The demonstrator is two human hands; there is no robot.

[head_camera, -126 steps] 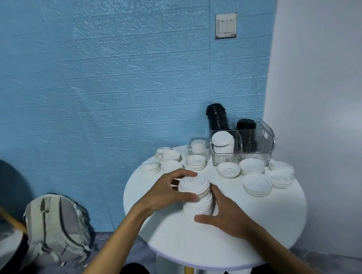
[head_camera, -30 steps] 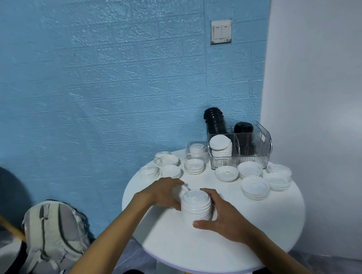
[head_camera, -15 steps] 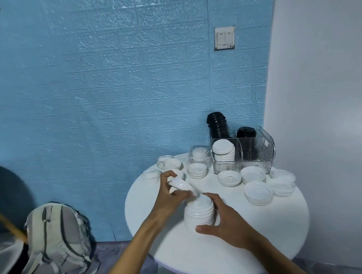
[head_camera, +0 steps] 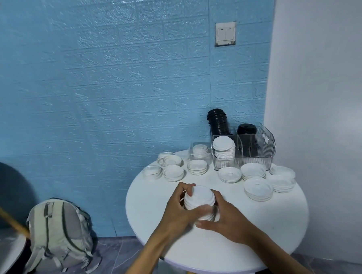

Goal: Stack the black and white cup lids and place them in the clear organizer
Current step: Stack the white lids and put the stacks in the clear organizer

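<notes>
A tall stack of white cup lids [head_camera: 199,200] stands near the front middle of the round white table [head_camera: 264,233]. My left hand [head_camera: 179,210] grips its left side, fingers curled over the top lid's rim. My right hand [head_camera: 226,220] cups the stack's right and lower side. At the back right stands the clear organizer [head_camera: 260,147]; it holds a leaning pile of white lids [head_camera: 223,148] and two stacks of black lids [head_camera: 217,122]. Several low piles of white lids [head_camera: 257,188] lie on the table around it.
A small clear box with white lids [head_camera: 200,152] sits left of the organizer. A white wall [head_camera: 325,108] runs close along the table's right side, a blue wall behind. A grey backpack [head_camera: 59,233] lies on the floor to the left, beside a wooden pole [head_camera: 8,219].
My left hand carried a white lid from the left pile onto the stack and now holds the stack's top. My right hand has stayed on the stack.
</notes>
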